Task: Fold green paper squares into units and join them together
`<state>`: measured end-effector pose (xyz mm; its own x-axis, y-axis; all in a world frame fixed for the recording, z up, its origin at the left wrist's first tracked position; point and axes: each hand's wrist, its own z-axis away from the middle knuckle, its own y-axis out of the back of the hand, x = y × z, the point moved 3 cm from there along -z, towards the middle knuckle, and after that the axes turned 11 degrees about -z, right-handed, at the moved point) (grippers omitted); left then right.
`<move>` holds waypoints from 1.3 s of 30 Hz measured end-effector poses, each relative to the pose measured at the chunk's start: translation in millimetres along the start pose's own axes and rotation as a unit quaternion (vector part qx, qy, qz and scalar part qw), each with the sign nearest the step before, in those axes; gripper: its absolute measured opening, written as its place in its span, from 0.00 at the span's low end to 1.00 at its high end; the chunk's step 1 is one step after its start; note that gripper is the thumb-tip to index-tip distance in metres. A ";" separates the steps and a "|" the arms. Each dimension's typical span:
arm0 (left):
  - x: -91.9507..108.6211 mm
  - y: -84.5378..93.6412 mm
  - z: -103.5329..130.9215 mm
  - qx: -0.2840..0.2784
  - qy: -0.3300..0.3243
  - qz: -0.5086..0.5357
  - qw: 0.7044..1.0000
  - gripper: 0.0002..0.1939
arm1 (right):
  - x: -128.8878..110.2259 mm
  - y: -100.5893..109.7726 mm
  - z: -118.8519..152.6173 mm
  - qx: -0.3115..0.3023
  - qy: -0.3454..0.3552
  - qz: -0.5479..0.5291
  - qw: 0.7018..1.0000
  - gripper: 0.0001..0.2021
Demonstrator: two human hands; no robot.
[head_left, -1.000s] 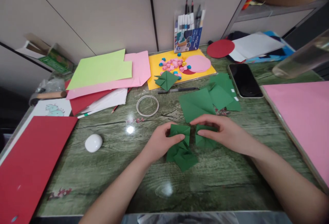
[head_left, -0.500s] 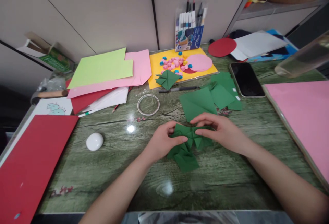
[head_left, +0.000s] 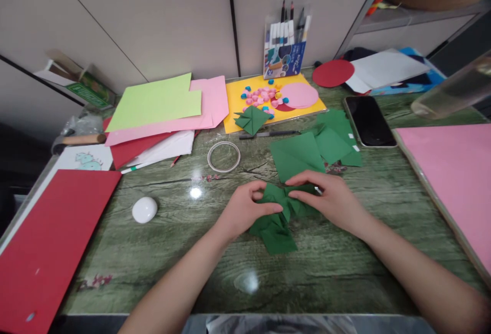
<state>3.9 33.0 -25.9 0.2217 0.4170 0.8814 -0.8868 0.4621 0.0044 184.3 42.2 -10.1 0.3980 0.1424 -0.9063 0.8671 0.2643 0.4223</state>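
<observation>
Folded green paper (head_left: 276,237) lies low over the table in front of me, with several creased flaps. My left hand (head_left: 245,208) grips its left side, thumb on top and fingers behind. On the right side, my right hand (head_left: 326,196) pinches another flap between thumb and fingers, partly covering it. Just beyond my hands rests a flat green square sheet (head_left: 297,155), overlapping more green paper (head_left: 333,142). A finished-looking green folded piece (head_left: 251,120) with pointed tips sits further back, on the edge of a yellow sheet (head_left: 233,101).
A roll of narrow tape (head_left: 224,157) and a white rounded object (head_left: 144,209) are left of my hands. Red card (head_left: 57,242) covers the left side. A phone (head_left: 369,120) and pink sheets (head_left: 452,170) lie right. A marker pack (head_left: 284,58) stands at the back.
Both hands keep their hold on the green paper. My right fingers have shifted slightly inward, and the flaps between the hands look a little more gathered. The view has tilted slightly.
</observation>
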 end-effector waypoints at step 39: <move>-0.1 3.2 -1.1 0.065 -0.035 0.051 0.996 0.12 | 13.3 -15.0 4.1 0.141 -0.101 -0.174 0.970 0.16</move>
<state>1.5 35.3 -26.4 0.1026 0.3988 0.9113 -0.9491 0.3136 -0.0304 177.8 36.2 -28.6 0.0935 -0.1049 -0.9901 0.9954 -0.0115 0.0952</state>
